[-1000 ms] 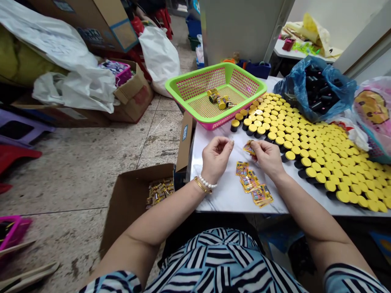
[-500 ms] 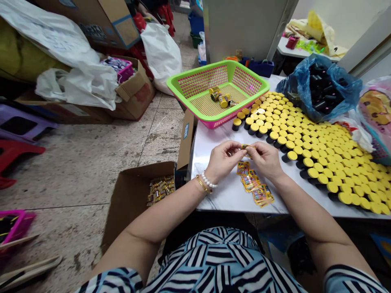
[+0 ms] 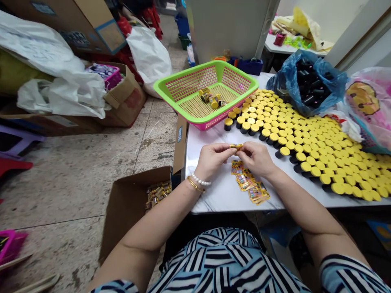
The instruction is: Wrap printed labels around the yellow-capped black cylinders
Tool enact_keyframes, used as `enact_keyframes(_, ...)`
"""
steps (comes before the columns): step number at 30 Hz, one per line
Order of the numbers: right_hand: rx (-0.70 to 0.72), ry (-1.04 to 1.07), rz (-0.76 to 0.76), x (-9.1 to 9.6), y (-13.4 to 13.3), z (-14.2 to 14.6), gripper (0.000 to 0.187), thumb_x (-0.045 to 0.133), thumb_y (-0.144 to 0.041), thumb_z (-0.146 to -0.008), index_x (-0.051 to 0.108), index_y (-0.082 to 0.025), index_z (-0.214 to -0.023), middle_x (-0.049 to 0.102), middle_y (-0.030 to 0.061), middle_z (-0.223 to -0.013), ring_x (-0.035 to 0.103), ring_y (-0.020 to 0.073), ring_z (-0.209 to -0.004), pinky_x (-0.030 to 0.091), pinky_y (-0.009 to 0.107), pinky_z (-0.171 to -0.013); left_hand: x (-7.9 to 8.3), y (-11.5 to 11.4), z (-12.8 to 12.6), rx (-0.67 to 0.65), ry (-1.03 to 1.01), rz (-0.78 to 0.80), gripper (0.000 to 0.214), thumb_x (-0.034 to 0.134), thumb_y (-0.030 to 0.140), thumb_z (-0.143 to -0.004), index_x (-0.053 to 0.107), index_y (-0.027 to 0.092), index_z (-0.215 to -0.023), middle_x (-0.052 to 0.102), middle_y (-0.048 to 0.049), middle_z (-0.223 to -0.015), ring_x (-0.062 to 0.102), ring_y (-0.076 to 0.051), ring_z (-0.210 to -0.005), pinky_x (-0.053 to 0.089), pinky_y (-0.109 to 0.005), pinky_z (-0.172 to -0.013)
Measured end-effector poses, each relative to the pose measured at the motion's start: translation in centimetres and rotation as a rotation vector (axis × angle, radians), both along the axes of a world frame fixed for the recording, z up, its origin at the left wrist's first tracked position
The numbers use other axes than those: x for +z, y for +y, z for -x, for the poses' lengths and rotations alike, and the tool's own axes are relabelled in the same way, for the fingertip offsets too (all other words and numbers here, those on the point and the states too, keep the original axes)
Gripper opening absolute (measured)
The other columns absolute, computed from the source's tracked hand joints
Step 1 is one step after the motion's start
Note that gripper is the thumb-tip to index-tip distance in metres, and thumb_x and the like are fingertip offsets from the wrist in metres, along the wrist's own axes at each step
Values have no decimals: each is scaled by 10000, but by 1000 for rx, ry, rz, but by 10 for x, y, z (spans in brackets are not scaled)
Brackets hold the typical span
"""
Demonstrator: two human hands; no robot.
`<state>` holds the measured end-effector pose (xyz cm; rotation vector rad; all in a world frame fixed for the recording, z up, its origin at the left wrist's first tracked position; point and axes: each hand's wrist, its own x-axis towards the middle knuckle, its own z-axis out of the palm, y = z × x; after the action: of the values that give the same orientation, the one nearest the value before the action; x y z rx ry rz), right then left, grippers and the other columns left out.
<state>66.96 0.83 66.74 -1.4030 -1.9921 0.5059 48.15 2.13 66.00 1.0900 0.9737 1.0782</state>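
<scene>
My left hand [image 3: 212,159] and my right hand [image 3: 257,158] meet over the white table, fingertips pinched together. Between them is a small yellow printed label [image 3: 236,146]; fingers cover most of it, and whether anything is inside it I cannot tell. Just below the hands, a fanned pile of similar yellow printed labels [image 3: 247,180] lies on the tabletop. To the right stand many black pots with yellow lids [image 3: 284,151], packed in rows. A green and pink basket [image 3: 171,106] behind my hands holds several yellow-wrapped pots [image 3: 214,101].
Below the table's left edge, a cardboard box [image 3: 119,211] contains many small wrapped pieces [image 3: 159,194]. A blue plastic bag [image 3: 282,83] of black pots sits at the back right, beside a pink printed bag [image 3: 366,106]. White sacks [image 3: 149,53] and cartons [image 3: 126,95] stand on the floor at left.
The view has swung slightly, so the table and basket appear further left. Both hands stay pinched on the label, which now looks more level, with a small shift of the fingers.
</scene>
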Motion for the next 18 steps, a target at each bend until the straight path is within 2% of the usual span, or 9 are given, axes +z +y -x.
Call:
enact_keyframes(2,14,-133,40,10,-2,-14,251,644,-355,-938,641,-217,-728,654,22,-713,546,146,-645,374,302,-635,-2,2,0,-35,-8,46,246,885,338,-714,842,148,-864,730,-53,-684,436,-74,-492,308,-237,-462)
enact_keyframes(3,-40,-226,41,17,-5,-25,297,669,-438,-932,653,-221,-731,660,31,-703,549,156,-640,369,308,-631,-3,3,-1,-32,-15,63,233,883,330,-715,833,144,-846,735,-59,-691,430,-70,-483,297,-234,-454)
enact_keyframes(6,-448,-531,-19,38,-15,-62,499,734,-710,-812,657,-221,-753,645,80,-645,586,222,-664,388,340,-640,-4,4,-2,14,-33,91,204,873,312,-724,766,142,-761,771,-84,-760,486,-72,-481,334,-227,-456)
enact_keyframes(8,-651,-687,22,46,-19,-82,563,761,-753,-752,677,-201,-825,657,124,-647,636,289,-718,427,378,-661,-2,3,-2,17,-42,82,210,864,308,-736,736,142,-743,797,-105,-851,522,-72,-486,365,-228,-466)
enact_keyframes(9,-696,-742,73,47,-19,-88,576,781,-741,-737,689,-187,-869,677,148,-673,658,318,-748,444,396,-672,0,2,-2,7,-45,73,205,861,309,-742,747,140,-761,804,-114,-890,527,-70,-485,367,-230,-465)
enact_keyframes(12,-688,-817,204,43,-14,-92,504,822,-602,-755,702,-159,-964,729,204,-794,695,356,-808,474,424,-697,3,1,-2,-37,-46,81,229,861,320,-744,812,139,-874,805,-124,-909,517,-68,-482,325,-227,-441)
enact_keyframes(15,-633,-770,200,40,-7,-85,343,787,-422,-803,696,-153,-994,740,202,-849,705,344,-826,496,428,-718,2,3,1,-69,-76,179,241,889,324,-709,824,138,-848,795,-118,-842,501,-59,-472,272,-208,-416)
enact_keyframes(17,-572,-575,150,41,-5,-79,314,782,-381,-799,692,-167,-1011,735,152,-840,699,305,-811,520,424,-743,-1,5,3,-103,-132,251,240,899,319,-698,821,137,-834,799,-125,-881,498,-49,-478,267,-194,-406)
enact_keyframes(18,-506,-401,119,43,-6,-76,335,789,-389,-794,691,-180,-1037,735,123,-858,696,277,-805,537,415,-757,-2,6,5,-120,-161,282,248,899,316,-702,824,139,-859,803,-129,-919,496,-44,-483,261,-187,-398)
